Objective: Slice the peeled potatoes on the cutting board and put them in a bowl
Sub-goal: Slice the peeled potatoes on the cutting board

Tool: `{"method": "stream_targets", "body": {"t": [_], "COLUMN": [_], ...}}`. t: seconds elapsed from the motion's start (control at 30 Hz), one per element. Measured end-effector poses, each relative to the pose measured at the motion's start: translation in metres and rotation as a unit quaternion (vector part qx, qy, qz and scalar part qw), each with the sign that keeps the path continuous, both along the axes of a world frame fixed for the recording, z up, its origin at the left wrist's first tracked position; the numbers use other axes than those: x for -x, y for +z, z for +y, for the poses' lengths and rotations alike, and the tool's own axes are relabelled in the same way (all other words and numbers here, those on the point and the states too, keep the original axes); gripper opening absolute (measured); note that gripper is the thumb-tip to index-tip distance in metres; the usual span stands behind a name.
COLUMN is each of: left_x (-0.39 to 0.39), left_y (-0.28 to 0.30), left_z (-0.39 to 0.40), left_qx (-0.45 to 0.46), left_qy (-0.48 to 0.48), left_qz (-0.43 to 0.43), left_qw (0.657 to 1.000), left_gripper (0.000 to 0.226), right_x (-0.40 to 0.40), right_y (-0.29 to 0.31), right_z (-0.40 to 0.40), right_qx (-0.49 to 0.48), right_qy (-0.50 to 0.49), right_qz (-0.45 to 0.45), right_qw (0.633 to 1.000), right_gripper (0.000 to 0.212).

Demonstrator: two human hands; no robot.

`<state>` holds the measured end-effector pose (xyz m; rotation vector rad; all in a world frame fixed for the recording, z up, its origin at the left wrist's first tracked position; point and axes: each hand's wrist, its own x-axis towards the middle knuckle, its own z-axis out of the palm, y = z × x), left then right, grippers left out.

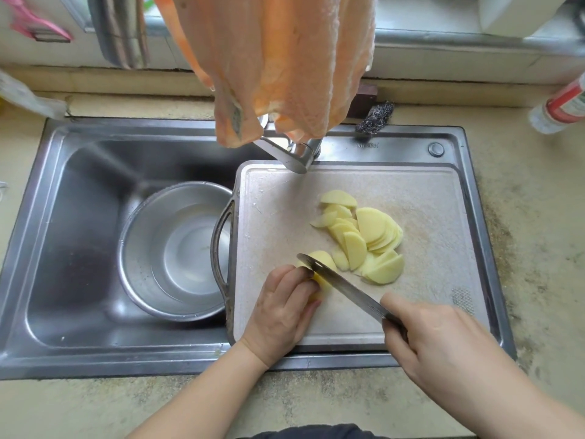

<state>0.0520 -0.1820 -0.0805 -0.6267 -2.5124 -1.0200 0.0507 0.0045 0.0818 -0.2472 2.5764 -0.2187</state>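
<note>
Slicing step is in hand, not the transfer.

Your left hand has its fingers curled down over the remaining potato piece, pinning it to the cutting board. Only a small yellow part shows past your fingertips and beyond the blade; how much is left under the hand, I can't tell.

Your right hand is wrapped around the knife handle. The blade runs up and left from that hand, its tip right at your left knuckles, edge on the potato.

Cut slices lie in a fanned pile just beyond the knife, forward and right of your left hand, all on the board. None in the bowl yet. The bowl sits in the sink basin to the left of your left hand, touching or nearly touching the board's handle, with some clear water in it.

Next move, as I judge it: keep taking thin cuts off the piece, walking your left fingertips back from the blade each time. The piece looks short, so grip gets poor and knuckles sit close to the edge; tuck the fingertips in. Once it's finished, gather the pile and carry it left across the board edge into the bowl.

Hanging cloth over the faucet blocks part of the far view.
</note>
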Motion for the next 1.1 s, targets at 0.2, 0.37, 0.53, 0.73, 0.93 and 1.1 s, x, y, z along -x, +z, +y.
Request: {"method": "stream_targets", "body": {"t": [0.2, 0.37, 0.53, 0.73, 0.93, 1.1], "left_x": [0.000, 0.001, 0.005, 0.027, 0.040, 0.002], "left_y": [-0.002, -0.001, 0.002, 0.036, 0.061, 0.041], "left_z": [-0.001, -0.002, 0.003, 0.004, 0.004, -0.008], "left_qx": [-0.015, -0.020, -0.002, 0.127, 0.326, 0.131], "left_qy": [-0.001, -0.019, 0.001, -0.066, -0.107, -0.048], "left_qz": [-0.013, -0.026, -0.019, -0.158, -0.203, -0.095], "left_qw": [1.000, 0.999, 1.000, 0.977, 0.917, 0.986], "left_gripper": [0.017, 0.022, 0.030, 0.039, 0.046, 0.016], "right_x": [0.008, 0.019, 0.023, 0.046, 0.024, 0.015], "right_y": [-0.018, -0.062, -0.076, -0.063, -0.066, -0.069], "right_z": [-0.008, -0.019, -0.018, 0.016, 0.020, 0.016], "right_qx": [0.005, 0.060, 0.101, 0.077, 0.044, 0.034], "right_qy": [-0.002, -0.055, -0.082, -0.102, -0.061, -0.046], "right_qz": [0.005, -0.030, -0.019, -0.038, 0.013, 0.000], "right_qw": [1.000, 0.996, 0.991, 0.991, 0.997, 0.998], "right_gripper": [0.015, 0.010, 0.011, 0.031, 0.009, 0.031]}}
